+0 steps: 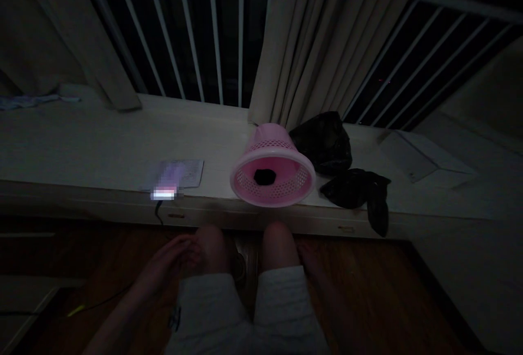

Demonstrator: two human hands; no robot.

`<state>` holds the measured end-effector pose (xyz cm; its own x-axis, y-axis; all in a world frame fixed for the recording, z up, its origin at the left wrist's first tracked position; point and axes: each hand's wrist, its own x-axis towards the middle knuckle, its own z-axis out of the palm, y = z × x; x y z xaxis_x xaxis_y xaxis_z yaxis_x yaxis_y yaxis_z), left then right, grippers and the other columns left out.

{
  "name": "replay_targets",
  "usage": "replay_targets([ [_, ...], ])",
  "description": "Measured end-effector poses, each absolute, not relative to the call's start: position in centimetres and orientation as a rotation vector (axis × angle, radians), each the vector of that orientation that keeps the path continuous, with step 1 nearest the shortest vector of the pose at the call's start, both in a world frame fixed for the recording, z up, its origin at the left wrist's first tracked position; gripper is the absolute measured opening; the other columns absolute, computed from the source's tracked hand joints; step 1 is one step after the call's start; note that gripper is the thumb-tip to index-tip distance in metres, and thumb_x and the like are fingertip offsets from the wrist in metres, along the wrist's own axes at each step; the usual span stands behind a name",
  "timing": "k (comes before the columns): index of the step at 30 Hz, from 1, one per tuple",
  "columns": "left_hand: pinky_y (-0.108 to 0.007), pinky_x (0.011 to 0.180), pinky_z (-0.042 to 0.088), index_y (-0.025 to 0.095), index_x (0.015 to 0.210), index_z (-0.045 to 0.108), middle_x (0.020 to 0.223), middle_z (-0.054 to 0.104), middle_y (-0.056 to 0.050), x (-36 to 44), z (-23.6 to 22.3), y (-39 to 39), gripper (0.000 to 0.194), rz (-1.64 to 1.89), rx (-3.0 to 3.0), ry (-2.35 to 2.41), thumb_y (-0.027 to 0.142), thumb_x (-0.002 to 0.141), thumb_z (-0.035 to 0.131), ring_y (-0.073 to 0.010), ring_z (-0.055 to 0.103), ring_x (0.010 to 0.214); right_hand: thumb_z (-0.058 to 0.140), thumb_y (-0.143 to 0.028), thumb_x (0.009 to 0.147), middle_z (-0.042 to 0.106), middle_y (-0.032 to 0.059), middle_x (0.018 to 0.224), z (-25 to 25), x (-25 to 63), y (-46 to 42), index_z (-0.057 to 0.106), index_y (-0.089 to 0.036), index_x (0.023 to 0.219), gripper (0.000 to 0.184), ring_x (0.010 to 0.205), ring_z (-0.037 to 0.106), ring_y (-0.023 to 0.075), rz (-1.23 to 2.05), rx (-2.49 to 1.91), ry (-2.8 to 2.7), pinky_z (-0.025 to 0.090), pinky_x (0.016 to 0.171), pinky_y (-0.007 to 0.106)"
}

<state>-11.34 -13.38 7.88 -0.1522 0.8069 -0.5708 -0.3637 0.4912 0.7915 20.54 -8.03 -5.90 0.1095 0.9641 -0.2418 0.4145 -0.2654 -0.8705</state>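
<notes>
My left hand (169,262) rests beside my left knee (210,246), fingers stretched out and apart, holding nothing. My right hand is out of view. I sit in light shorts (245,311) facing a low white window ledge (102,142). On the ledge a pink plastic basket (273,167) lies on its side, its mouth toward me, with a dark item (265,177) inside. Two dark cloth pieces lie to its right: one (322,140) behind it and one (359,191) hanging over the ledge's edge.
A glowing phone (165,190) with a cable lies on a paper (183,172) at the ledge's front. Beige curtains (327,39) hang over barred dark windows (196,23). The floor (368,289) is dark wood. A flat white sheet (417,153) lies at the right.
</notes>
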Motion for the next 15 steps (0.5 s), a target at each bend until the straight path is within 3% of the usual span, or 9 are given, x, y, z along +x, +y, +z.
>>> replay_targets([
  [8, -0.027, 0.062, 0.048, 0.017, 0.079, 0.065, 0.072, 0.07, -0.004, -10.3, 7.9, -11.2, 0.038, 1.068, 0.647, 1.352, 0.043, 0.053, 0.078, -0.0176, 0.064, 0.064, 0.055, -0.025, 0.088, 0.061, 0.0054, 0.093, -1.4, 28.1, -5.9, 0.06, -0.009, 0.093, 0.018, 0.088, 0.058, 0.0125, 1.049, -1.906, -1.343, 0.049, 0.086, 0.034],
  [15, -0.029, 0.068, 0.047, 0.02, 0.071, 0.065, 0.069, 0.066, -0.001, -7.7, 8.0, -6.6, 0.036, 1.077, 0.938, 1.532, 0.051, 0.055, 0.072, -0.0205, 0.06, 0.071, 0.058, -0.02, 0.085, 0.061, 0.0036, 0.089, 1.4, 27.5, -3.0, 0.06, -0.01, 0.09, 0.012, 0.087, 0.057, 0.0122, 1.103, -1.726, -1.613, 0.046, 0.088, 0.034],
])
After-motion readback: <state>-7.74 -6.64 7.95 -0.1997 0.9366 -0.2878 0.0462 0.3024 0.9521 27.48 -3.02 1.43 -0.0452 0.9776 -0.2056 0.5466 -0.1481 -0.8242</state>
